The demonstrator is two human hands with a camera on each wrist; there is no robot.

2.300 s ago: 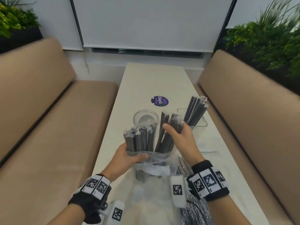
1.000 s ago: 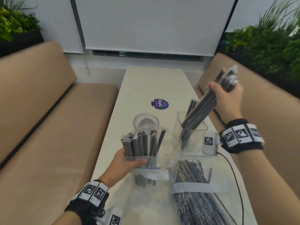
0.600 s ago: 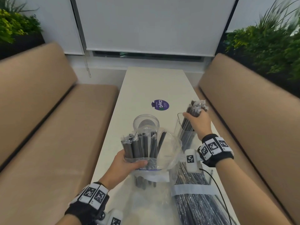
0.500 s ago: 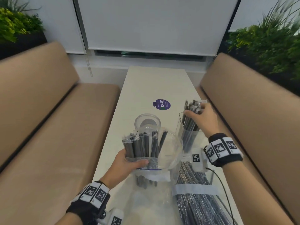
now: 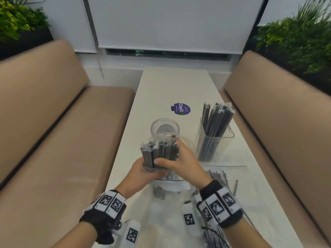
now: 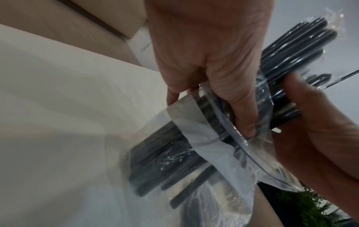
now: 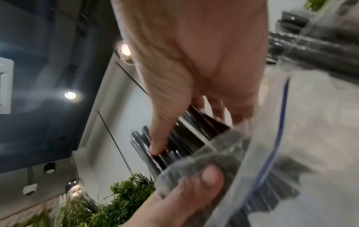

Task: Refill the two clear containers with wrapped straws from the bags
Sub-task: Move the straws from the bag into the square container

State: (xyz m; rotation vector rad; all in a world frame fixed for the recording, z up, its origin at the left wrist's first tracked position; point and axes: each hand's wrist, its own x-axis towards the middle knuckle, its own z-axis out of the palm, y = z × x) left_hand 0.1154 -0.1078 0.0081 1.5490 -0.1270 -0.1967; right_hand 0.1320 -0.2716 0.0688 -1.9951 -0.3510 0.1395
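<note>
My left hand (image 5: 146, 171) grips the mouth of a clear zip bag (image 5: 168, 187) and the short, thick, dark wrapped straws (image 5: 157, 151) standing out of it. My right hand (image 5: 172, 156) curls round the same bundle from the right, thumb across its front. In the left wrist view my left hand (image 6: 213, 79) pinches the bag (image 6: 204, 138) against the straws (image 6: 301, 46). The right wrist view shows my right hand (image 7: 184, 76) on the straws (image 7: 194, 135). Behind the bundle stands an empty round clear container (image 5: 154, 126). The square clear container (image 5: 230, 136) holds long wrapped straws (image 5: 216, 119).
A second zip bag (image 5: 231, 178) of long thin straws lies on the white table (image 5: 172, 86) at my right. A purple round sticker (image 5: 180, 109) sits beyond the containers. Tan benches (image 5: 53, 140) run along both sides, with plants (image 5: 300, 43) behind them.
My right hand lowered a bunch of long straws into the square container, let go, then came back left and took hold of the short straws in the bag. My left hand stayed on the bag.
</note>
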